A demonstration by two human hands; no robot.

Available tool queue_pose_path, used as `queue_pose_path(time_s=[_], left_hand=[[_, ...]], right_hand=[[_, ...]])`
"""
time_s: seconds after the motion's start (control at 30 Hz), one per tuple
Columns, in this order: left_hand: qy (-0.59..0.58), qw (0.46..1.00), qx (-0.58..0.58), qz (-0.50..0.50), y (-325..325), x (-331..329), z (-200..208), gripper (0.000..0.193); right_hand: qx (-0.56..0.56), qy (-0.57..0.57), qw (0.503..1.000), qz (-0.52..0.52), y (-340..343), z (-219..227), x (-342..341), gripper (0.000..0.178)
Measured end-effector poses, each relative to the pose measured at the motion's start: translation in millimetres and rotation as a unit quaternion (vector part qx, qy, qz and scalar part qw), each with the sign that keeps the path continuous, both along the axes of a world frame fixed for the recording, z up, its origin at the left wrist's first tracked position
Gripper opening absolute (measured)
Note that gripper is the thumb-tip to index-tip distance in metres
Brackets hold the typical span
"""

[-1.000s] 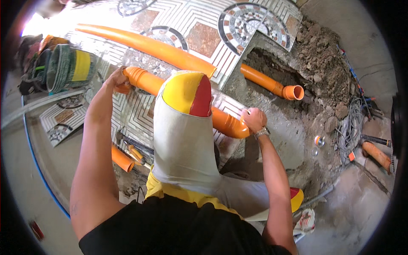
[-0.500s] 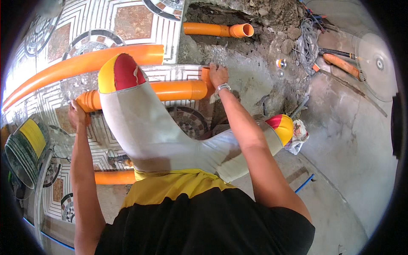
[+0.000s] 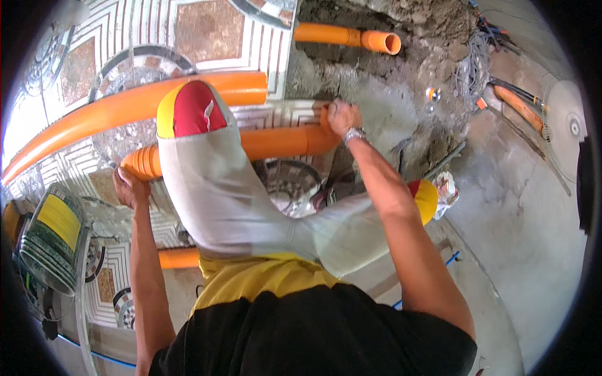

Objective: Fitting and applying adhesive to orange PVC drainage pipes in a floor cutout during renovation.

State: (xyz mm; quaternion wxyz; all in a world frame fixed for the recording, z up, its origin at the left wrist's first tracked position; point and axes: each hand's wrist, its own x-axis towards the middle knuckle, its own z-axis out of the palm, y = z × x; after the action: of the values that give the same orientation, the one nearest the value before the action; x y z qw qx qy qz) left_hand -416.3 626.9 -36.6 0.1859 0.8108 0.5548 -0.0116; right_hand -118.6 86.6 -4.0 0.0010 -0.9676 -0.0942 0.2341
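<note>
An orange plastic pipe (image 3: 276, 143) lies crosswise in front of me, its middle passing behind my raised left knee. At the pipe's left end, my left hand (image 3: 131, 190) is closed round the lower side of a ribbed elbow fitting (image 3: 142, 162). My right hand (image 3: 345, 117) grips the bend (image 3: 323, 133) at the right end, with its fingers curled over the upper rim. A wristband is on my right wrist. The fingers of both hands are partly hidden.
Beyond lies a longer orange pipe (image 3: 244, 88). Another pipe (image 3: 376, 41) pokes out of a dug trench (image 3: 414, 31) at the far right. Buckets (image 3: 50, 244) stand at left. A coiled grey cable (image 3: 478, 62) and a large disc blade (image 3: 567, 122) lie right, near a small jar (image 3: 433, 94).
The whole scene has shifted a little to the right as my head moved. My right hand's fingers look more tightly curled on the bend. Both hands stay on the pipe's ends.
</note>
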Motion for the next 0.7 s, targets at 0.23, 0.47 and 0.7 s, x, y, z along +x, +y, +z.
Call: queue_pose_path(time_s=[0.23,0.47,0.7], left_hand=[[-0.048,0.996,-0.055,-0.047,6.3,-24.4,5.9,0.048],[0.034,0.994,-0.050,0.086,-16.9,15.7,28.6,0.048],[-0.141,0.985,-0.050,0.080,-19.8,0.5,20.3,0.044]], right_hand=[[-0.049,0.093,0.993,0.055,18.0,0.1,0.2,0.025],[-0.122,0.101,0.985,0.066,-6.7,-11.6,12.5,0.046],[-0.168,0.140,0.976,0.017,12.6,4.3,19.0,0.047]])
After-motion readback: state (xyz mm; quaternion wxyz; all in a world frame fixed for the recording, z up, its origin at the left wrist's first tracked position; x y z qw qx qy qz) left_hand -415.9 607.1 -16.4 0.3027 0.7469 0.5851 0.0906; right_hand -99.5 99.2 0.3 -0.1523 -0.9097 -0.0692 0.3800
